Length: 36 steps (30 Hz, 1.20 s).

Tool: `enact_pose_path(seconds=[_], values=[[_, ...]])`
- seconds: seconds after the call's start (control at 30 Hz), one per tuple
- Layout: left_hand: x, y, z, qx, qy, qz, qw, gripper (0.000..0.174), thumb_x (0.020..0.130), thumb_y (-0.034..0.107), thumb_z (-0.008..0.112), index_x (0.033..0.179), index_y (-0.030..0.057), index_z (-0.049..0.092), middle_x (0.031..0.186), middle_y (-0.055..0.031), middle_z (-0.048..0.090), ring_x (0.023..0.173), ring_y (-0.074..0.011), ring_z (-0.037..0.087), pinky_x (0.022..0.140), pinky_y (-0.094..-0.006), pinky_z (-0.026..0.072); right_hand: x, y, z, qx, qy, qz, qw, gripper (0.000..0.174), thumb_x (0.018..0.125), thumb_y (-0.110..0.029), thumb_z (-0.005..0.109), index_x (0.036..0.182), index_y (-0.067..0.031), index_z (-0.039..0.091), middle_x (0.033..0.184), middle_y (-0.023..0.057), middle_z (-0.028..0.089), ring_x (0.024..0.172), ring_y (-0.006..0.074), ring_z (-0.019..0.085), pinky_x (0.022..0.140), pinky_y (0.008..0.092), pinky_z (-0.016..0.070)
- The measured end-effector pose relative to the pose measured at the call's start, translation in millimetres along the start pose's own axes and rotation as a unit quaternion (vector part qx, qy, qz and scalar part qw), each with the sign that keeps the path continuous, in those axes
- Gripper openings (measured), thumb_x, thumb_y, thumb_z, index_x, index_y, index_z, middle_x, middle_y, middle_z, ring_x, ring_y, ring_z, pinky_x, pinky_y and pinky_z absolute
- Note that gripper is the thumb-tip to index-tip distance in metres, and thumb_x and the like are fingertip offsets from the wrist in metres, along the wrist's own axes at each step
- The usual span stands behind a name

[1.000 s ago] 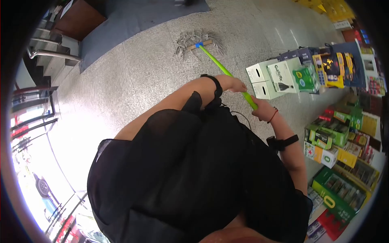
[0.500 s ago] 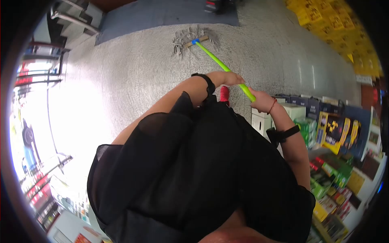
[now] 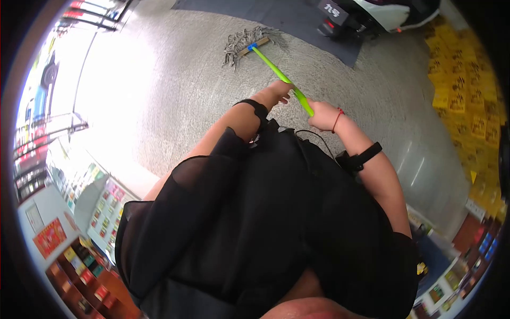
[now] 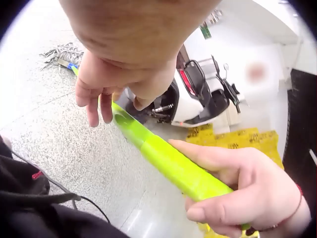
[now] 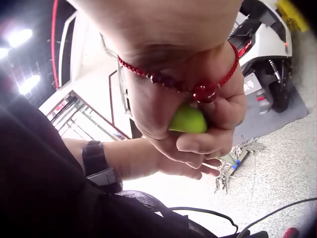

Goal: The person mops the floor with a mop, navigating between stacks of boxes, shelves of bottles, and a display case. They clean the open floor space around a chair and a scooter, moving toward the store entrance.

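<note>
A string mop with a bright green handle [image 3: 273,69] reaches forward over the floor. Its grey strands [image 3: 241,40] spread around a wooden bar with a blue joint [image 3: 252,47]. My right hand [image 3: 323,116] grips the handle's near end, fingers curled round it; the green butt [image 5: 188,119] pokes out of that fist in the right wrist view. Farther down the handle is my left hand [image 3: 278,93]. In the left wrist view, the handle runs between that hand's thumb and its fingers [image 4: 93,111], which hang loosely over it.
A parked scooter [image 3: 372,16] stands on a dark mat [image 3: 287,16] beyond the mop. Yellow packages [image 3: 462,85] are stacked along the right. Bright glass doors lie at the left, with a shelf [image 3: 79,271] at lower left. The speckled floor [image 3: 175,90] stretches between.
The view has turned to the right, bringing the scooter and yellow stack in. The stacked boxes have left the near right. Both hands stay on the mop handle, now slightly higher in view.
</note>
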State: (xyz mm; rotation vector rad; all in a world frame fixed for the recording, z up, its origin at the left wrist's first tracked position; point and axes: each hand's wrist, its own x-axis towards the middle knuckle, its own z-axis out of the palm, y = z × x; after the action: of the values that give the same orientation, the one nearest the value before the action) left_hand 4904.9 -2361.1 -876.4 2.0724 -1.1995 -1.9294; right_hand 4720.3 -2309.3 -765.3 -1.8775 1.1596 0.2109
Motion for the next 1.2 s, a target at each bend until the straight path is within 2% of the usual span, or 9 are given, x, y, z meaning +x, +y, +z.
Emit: enact_pose_path(seconds=[0.33,0.4,0.63,0.7,0.87,0.93,1.0,1.07,1.2], values=[[143,23,21,-0.246,0.123,-0.056,0.960,0.047,0.083,0.036,0.051,0.112,-0.0006,0.045,0.104,-0.0197,0.053,0.074,-0.0318,0.061,0.054,-0.0348,0.0445,101,119,-38,-0.085,-0.036,-0.091,0.992,0.046,0.066,-0.012,0.051,0.108,0.0058,0.046,0.085,0.0246,0.059,0.085,0.0369,0.058,0.074,0.0418,0.0464],[186,2,1,-0.253,0.138,-0.039,0.957,0.044,0.083,0.036,0.052,0.107,-0.0009,0.048,0.099,-0.0183,0.055,0.070,-0.0295,0.061,0.051,-0.0347,0.0435,147,129,-17,-0.116,0.043,-0.194,0.973,0.058,0.067,-0.008,0.055,0.122,0.0018,0.038,0.071,0.0202,0.059,0.054,0.0255,0.059,0.052,0.0343,0.0484],[280,-24,-34,-0.162,0.198,0.007,0.967,0.033,0.084,0.034,0.052,0.082,0.0010,0.056,0.070,-0.0096,0.059,0.049,-0.0211,0.058,0.037,-0.0366,0.0398,229,146,-7,-0.097,-0.015,-0.106,0.990,0.065,0.067,-0.007,0.055,0.128,0.0004,0.033,0.070,0.0179,0.058,0.050,0.0226,0.058,0.048,0.0329,0.0473],[297,-37,-41,-0.142,0.199,0.023,0.969,0.035,0.084,0.035,0.052,0.077,0.0017,0.056,0.062,-0.0085,0.056,0.044,-0.0195,0.053,0.037,-0.0357,0.0390,242,151,11,-0.108,0.017,-0.140,0.984,0.039,0.067,-0.008,0.053,0.104,0.0017,0.050,0.075,0.0208,0.060,0.066,0.0316,0.061,0.059,0.0375,0.0494],[357,-67,-68,-0.125,0.233,0.067,0.962,0.039,0.083,0.038,0.053,0.067,0.0028,0.056,0.054,-0.0063,0.049,0.041,-0.0180,0.046,0.037,-0.0344,0.0361,292,161,31,-0.075,-0.029,-0.113,0.990,0.038,0.068,-0.010,0.059,0.103,0.0021,0.050,0.076,0.0185,0.060,0.062,0.0261,0.062,0.051,0.0356,0.0493],[369,-74,-87,-0.157,0.238,0.082,0.955,0.039,0.083,0.038,0.053,0.067,0.0024,0.056,0.053,-0.0062,0.048,0.042,-0.0182,0.047,0.037,-0.0336,0.0363,320,159,35,-0.086,-0.009,-0.122,0.989,0.060,0.069,-0.008,0.059,0.126,-0.0024,0.039,0.068,0.0121,0.057,0.044,0.0189,0.055,0.043,0.0300,0.0469],[367,-82,-88,-0.135,0.271,0.102,0.948,0.039,0.082,0.039,0.054,0.067,0.0036,0.054,0.055,-0.0038,0.045,0.044,-0.0145,0.042,0.038,-0.0298,0.0331,335,164,49,-0.087,0.003,-0.136,0.987,0.059,0.069,-0.008,0.058,0.126,-0.0041,0.039,0.070,0.0122,0.056,0.044,0.0185,0.055,0.043,0.0296,0.0470],[373,-95,-105,-0.160,0.287,0.111,0.938,0.039,0.082,0.039,0.055,0.067,0.0029,0.054,0.055,-0.0037,0.046,0.043,-0.0142,0.041,0.038,-0.0293,0.0334,347,150,56,-0.171,0.026,-0.168,0.971,0.038,0.067,-0.014,0.061,0.101,0.0011,0.050,0.083,0.0194,0.060,0.077,0.0316,0.060,0.068,0.0375,0.0477],[347,-95,-137,-0.116,0.310,0.124,0.935,0.043,0.083,0.043,0.050,0.070,0.0016,0.058,0.055,-0.0068,0.050,0.042,-0.0191,0.045,0.040,-0.0340,0.0378,361,128,54,-0.175,0.045,-0.188,0.965,0.037,0.067,-0.015,0.058,0.100,0.0003,0.050,0.084,0.0200,0.060,0.082,0.0324,0.059,0.071,0.0385,0.0464]])
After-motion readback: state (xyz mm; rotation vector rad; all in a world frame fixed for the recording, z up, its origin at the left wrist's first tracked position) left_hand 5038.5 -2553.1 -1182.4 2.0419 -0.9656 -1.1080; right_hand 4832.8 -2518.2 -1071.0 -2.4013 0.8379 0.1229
